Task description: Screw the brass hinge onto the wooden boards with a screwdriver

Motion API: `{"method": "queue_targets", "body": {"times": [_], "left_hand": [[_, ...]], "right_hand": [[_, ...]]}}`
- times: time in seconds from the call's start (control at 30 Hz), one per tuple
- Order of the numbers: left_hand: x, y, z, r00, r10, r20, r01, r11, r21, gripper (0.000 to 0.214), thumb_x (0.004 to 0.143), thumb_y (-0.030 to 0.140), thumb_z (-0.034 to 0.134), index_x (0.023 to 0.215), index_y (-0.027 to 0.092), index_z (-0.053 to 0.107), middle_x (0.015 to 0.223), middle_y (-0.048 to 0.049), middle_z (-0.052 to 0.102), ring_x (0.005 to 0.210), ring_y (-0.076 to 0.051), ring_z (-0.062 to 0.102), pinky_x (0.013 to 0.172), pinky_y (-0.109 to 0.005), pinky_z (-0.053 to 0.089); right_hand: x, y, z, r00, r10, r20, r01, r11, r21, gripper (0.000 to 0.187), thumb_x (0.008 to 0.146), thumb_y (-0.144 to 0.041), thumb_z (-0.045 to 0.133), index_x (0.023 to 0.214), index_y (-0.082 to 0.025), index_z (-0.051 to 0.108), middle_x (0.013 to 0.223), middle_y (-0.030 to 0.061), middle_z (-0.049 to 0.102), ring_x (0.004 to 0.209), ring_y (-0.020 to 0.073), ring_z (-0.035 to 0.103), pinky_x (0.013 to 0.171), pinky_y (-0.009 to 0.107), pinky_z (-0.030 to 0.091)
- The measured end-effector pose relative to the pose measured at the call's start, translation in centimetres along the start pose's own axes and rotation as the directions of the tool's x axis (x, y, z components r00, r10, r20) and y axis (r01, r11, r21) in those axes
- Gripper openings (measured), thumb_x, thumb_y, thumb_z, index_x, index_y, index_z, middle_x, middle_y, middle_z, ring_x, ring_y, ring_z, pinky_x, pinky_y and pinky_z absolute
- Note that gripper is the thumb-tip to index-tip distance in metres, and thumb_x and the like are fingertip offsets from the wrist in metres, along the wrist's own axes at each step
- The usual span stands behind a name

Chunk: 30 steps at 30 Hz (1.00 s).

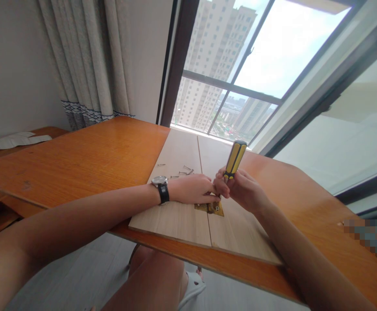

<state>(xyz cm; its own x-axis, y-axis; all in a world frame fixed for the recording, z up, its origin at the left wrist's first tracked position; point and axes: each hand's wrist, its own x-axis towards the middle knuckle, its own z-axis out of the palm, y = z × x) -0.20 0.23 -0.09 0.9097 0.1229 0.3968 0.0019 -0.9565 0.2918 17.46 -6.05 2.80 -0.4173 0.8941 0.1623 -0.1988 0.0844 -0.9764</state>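
Observation:
Two pale wooden boards (175, 220) lie side by side on an orange table (87, 160). A brass hinge (215, 209) sits across their seam near the front. My right hand (242, 190) is closed around a yellow-and-black screwdriver (235, 159), held upright over the hinge. My left hand (193, 188), with a wristwatch (161, 186) on its wrist, rests on the left board, its fingers pinched together at the screwdriver's tip. What the fingers pinch is hidden. Several loose screws (182, 171) lie on the left board just beyond my left hand.
A large window (240, 82) with a dark frame rises behind the table; a curtain (87, 60) hangs at the back left. White paper (13, 140) lies on a lower wooden surface at far left. My knee (156, 276) shows under the table's front edge.

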Motion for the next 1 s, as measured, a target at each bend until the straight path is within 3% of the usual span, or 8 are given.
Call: {"method": "queue_targets", "body": {"times": [0.6, 1.0], "left_hand": [[-0.05, 0.11, -0.01, 0.998, -0.049, -0.038, 0.046, 0.996, -0.071, 0.020, 0.096, 0.024, 0.058, 0.090, 0.020, 0.077, 0.088, -0.0031, 0.077, 0.088, -0.014, 0.071, 0.091, -0.022, 0.050], [-0.06, 0.20, -0.13, 0.998, -0.051, -0.034, 0.048, 0.996, -0.082, 0.021, 0.096, 0.025, 0.058, 0.090, 0.019, 0.077, 0.091, -0.0043, 0.077, 0.089, -0.015, 0.072, 0.092, -0.022, 0.051]], "right_hand": [[-0.13, -0.24, 0.31, 1.000, -0.024, 0.009, 0.024, 0.998, -0.051, 0.038, 0.082, -0.051, 0.074, 0.095, -0.016, 0.072, 0.057, 0.0001, 0.064, 0.053, 0.0122, 0.057, 0.057, 0.025, 0.045], [-0.13, -0.09, 0.21, 1.000, -0.024, -0.006, 0.023, 0.997, -0.074, 0.040, 0.082, -0.052, 0.073, 0.095, -0.015, 0.070, 0.058, 0.0002, 0.064, 0.051, 0.0122, 0.055, 0.054, 0.025, 0.044]]}}
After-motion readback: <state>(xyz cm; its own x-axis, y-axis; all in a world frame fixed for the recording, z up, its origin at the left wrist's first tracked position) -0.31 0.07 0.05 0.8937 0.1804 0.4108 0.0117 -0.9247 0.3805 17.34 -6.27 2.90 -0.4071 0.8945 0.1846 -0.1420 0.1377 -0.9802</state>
